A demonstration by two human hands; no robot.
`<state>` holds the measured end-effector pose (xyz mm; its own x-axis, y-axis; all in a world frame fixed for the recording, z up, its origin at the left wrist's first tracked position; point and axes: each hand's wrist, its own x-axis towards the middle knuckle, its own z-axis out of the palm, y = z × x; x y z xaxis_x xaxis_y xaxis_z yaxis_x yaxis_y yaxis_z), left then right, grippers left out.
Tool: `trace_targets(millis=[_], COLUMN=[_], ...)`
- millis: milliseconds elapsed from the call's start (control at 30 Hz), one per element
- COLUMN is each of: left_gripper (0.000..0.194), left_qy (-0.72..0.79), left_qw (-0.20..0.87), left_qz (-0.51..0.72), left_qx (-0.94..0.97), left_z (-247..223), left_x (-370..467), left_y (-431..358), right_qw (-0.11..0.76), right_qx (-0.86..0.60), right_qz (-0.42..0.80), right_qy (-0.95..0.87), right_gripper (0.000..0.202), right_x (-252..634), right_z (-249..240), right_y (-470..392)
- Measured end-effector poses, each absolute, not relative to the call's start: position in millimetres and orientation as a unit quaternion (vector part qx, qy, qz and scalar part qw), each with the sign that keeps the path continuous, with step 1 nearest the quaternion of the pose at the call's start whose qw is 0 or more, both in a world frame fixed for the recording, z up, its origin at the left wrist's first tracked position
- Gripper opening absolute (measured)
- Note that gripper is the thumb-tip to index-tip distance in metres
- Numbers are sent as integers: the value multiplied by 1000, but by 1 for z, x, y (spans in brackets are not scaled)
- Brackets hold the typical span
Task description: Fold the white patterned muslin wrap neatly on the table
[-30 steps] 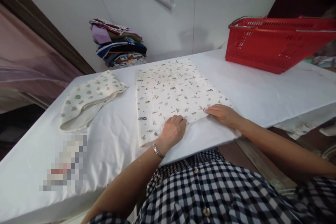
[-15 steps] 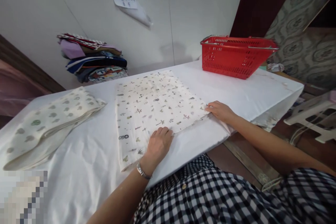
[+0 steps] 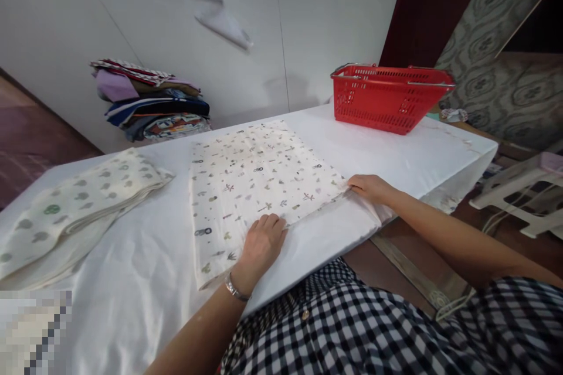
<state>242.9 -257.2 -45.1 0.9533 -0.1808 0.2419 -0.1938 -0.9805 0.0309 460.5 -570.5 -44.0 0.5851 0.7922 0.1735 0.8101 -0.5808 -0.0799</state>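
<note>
A folded cream cloth (image 3: 246, 187) with small palm-tree and plant prints lies spread flat on the white-covered table (image 3: 145, 281). My left hand (image 3: 264, 240), a metal watch at its wrist, rests palm down on the cloth's near edge with its fingers laid flat. At the cloth's right corner my right hand (image 3: 373, 188) is closed, pinching the edge between thumb and fingers. Part of that corner is hidden under the fingers. To the left sits another folded cream cloth (image 3: 92, 193) with green tree prints, apart from both hands.
A red plastic basket (image 3: 387, 99) with metal handles stands at the back right of the table. Against the wall is a stack of folded fabrics (image 3: 153, 99). A white plastic stool (image 3: 523, 193) stands beyond the table's right end.
The view has shifted slightly, moving the scene a little to the left. My right hand's fingers have drawn closer together at the cloth's corner. My left hand stays in place on the cloth.
</note>
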Motion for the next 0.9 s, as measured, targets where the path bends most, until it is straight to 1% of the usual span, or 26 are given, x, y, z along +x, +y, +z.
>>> trace_targets(millis=[167, 333, 400, 500, 700, 800, 900], left_gripper=[14, 14, 13, 12, 26, 29, 29], left_qy=[-98, -101, -104, -105, -98, -87, -60], left_qw=[28, 16, 15, -2, -71, -76, -62], left_qz=[125, 118, 112, 88, 55, 48, 45], left_qx=[987, 988, 988, 991, 991, 992, 995], left_z=[-45, -43, -40, -35, -35, -37, -35], left_x=[243, 244, 244, 244, 247, 250, 254], left_y=[-258, -257, -257, -258, -266, -269, -270], right_qw=[91, 56, 32, -31, -153, -185, -187], right_qx=[-854, -845, -842, -841, -815, -811, -813], right_qz=[-59, -57, -55, -65, -75, -87, -97], right_qy=[-508, -528, -535, -537, -554, -548, -542], right_gripper=[30, 30, 29, 27, 19, 19, 21], right_x=[461, 460, 460, 461, 462, 462, 463], right_z=[-46, -44, -41, -38, -34, -35, -37], right_y=[-582, -585, -582, -575, -559, -554, -552])
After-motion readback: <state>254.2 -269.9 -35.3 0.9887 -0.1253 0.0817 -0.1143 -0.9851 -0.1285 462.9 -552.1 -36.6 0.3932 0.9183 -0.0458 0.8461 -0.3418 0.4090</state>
